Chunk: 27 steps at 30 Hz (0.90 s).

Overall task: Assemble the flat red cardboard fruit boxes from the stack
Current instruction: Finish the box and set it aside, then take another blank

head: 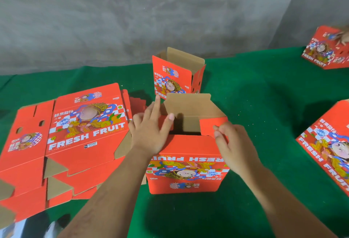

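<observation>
The head view shows four standing boxes and one stack of flat ones on a green desk. The box being worked on stands at centre, nearest the viewer, with its print upside down and its top open. The left hand lies spread, fingers straight, over the box's left flap, with the index finger reaching up to the brown rear flap. The right hand pinches the red right flap between thumb and curled fingers.

Behind it stands a second box, upright and open at the top; its lower front is hidden by the rear flap. A third box sits at the far right edge, tilted and blurred, with another person's hand on top, too smeared to make out. A fourth box at the right edge is cut off by the frame.

The stack of flat blanks lies to the left, touching the left forearm; several layers show at the lower edges, but I cannot count them. Its left and bottom parts run out of frame. Something dark and shiny at the bottom left corner is hard to identify.

Bare green cloth lies open between the centre box and the right-hand boxes, and in front of the centre box. A grey wall borders the desk's far edge.
</observation>
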Tool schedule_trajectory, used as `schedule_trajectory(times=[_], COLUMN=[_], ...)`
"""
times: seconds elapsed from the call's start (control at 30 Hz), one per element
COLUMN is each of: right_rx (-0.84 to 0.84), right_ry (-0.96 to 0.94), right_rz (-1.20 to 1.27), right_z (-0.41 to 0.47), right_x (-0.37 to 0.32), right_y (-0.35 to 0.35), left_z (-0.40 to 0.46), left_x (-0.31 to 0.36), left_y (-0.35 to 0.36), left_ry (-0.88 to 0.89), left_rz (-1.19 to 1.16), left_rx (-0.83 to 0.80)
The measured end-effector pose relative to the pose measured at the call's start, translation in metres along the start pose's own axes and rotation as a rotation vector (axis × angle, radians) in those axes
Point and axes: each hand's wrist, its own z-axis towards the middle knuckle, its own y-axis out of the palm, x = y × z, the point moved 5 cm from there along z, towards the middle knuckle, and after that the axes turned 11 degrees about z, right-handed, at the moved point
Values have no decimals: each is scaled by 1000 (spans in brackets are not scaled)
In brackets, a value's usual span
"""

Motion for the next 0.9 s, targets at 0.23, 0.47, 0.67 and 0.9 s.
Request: schedule_trajectory(times=[0.23, 0.47, 0.67, 0.9], right_rx=[-71, -297, -209, 174], right_ry=[360, 386, 487, 498], right_rz=[76, -269, 199, 276], right_z=[35, 35, 30, 17], right_x=[13, 8, 15, 27], right_y=[14, 23, 9, -32], left_z=[-1, 0, -6, -37], left_x=[-3, -3, -13, -1], left_y=[0, 12, 3, 3], left_ry=[-43, -215, -326, -406], left_rz=[-67, 171, -517, -1136], left_rx=[-66, -405, -275, 66])
